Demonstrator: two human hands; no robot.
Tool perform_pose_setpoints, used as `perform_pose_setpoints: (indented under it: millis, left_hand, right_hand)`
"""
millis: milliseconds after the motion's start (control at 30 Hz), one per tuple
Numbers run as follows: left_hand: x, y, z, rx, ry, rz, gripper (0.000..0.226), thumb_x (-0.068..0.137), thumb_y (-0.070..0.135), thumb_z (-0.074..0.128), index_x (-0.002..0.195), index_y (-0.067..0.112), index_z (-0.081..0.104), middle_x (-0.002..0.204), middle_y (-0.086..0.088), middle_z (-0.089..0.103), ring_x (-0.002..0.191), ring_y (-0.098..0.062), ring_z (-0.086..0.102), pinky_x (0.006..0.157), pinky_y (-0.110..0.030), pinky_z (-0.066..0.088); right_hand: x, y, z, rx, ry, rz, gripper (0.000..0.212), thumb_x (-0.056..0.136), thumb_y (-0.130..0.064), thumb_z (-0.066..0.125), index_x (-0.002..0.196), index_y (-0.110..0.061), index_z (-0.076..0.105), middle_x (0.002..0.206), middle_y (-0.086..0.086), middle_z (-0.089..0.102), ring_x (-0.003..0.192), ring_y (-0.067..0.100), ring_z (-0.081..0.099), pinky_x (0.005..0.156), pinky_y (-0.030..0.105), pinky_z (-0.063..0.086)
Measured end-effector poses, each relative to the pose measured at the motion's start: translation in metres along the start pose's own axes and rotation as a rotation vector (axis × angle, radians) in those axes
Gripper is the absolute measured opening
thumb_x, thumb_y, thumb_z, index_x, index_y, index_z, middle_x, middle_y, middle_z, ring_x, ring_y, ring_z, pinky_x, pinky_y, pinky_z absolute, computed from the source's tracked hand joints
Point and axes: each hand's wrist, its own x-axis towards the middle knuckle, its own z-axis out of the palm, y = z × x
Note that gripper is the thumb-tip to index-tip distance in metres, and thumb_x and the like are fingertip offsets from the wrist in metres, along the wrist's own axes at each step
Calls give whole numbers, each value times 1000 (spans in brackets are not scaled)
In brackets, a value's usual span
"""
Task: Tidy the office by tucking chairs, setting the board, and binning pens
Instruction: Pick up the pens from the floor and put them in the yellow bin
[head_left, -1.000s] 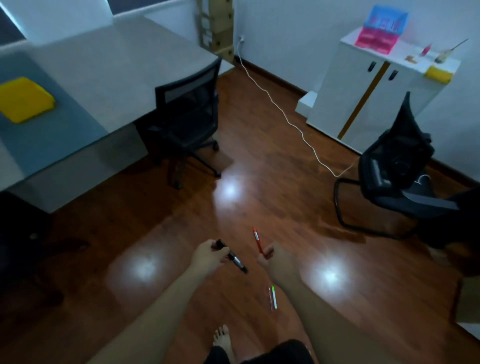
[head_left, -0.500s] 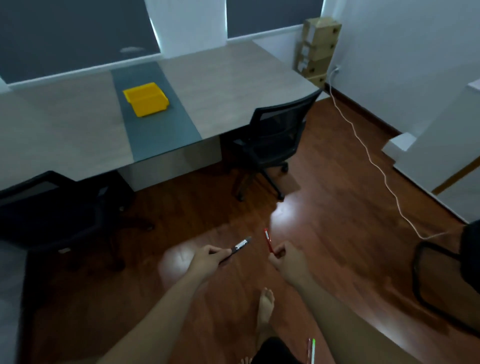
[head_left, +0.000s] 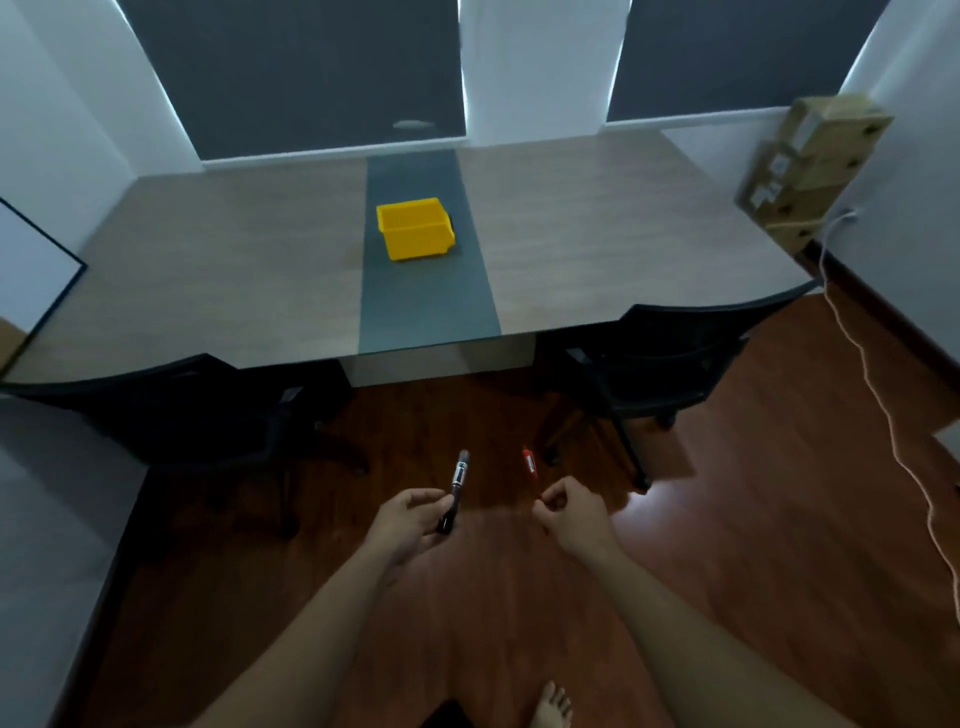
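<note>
My left hand (head_left: 410, 525) grips a black marker (head_left: 456, 483) that points up and away over the wooden floor. My right hand (head_left: 571, 514) pinches a red pen (head_left: 529, 461), also pointing away. A yellow bin (head_left: 415, 228) stands open on the grey strip in the middle of the long desk (head_left: 597, 244), straight ahead and well beyond both hands. Two black office chairs sit at the desk's near edge: the left chair (head_left: 171, 405) and the right chair (head_left: 670, 358). A whiteboard (head_left: 31, 270) shows at the far left edge.
Stacked cardboard boxes (head_left: 810, 171) stand in the right corner. A white cable (head_left: 872, 384) trails from the wall socket across the floor on the right. A grey surface (head_left: 47, 545) fills the lower left. My bare foot (head_left: 553, 706) is at the bottom.
My view has swung left from the cabinet side of the room to face the desk and bin squarely. Both hands keep their pens; the black marker now points upward. A green pen on the floor has left view.
</note>
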Motion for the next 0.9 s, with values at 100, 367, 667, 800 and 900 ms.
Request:
perform_pose_setpoints:
  millis: [100, 367, 667, 800, 900]
  left_hand:
    - [15, 27, 5, -39, 14, 3, 29, 93, 7, 77, 121, 9, 69, 115, -17, 78, 102, -31, 80, 77, -34, 66]
    - [101, 89, -17, -65, 36, 27, 30, 96, 6, 74, 125, 6, 69, 115, -17, 78, 99, -29, 81, 86, -41, 67]
    - [214, 188, -74, -74, -2, 49, 25, 98, 6, 72, 123, 6, 68, 117, -19, 76, 105, -34, 79, 78, -35, 67]
    - [263, 226, -99, -25, 1, 39, 27, 96, 8, 76, 123, 6, 71, 119, -20, 76, 107, -33, 77, 88, -44, 67]
    - [292, 249, -112, -37, -1, 33, 28, 95, 8, 76, 122, 5, 70, 118, -19, 76, 100, -31, 77, 89, -47, 66]
  right_hand:
    - [36, -20, -4, -10, -42, 11, 13, 95, -31, 75, 98, -26, 64, 89, -7, 71, 75, 5, 68, 57, 16, 47]
    - [135, -87, 12, -33, -92, 3, 15, 97, -30, 73, 105, -20, 65, 95, -4, 68, 72, 6, 64, 53, 14, 41]
    - [251, -175, 44, -21, -52, 33, 14, 97, -34, 73, 101, -23, 64, 91, -4, 71, 74, 9, 69, 53, 15, 44]
    - [294, -208, 60, -16, -53, 46, 13, 97, -33, 72, 99, -23, 64, 90, -2, 72, 74, 9, 70, 53, 16, 44]
    - [324, -231, 71, -8, -57, 58, 13, 97, -31, 73, 99, -21, 64, 88, -3, 71, 73, 8, 69, 51, 15, 42]
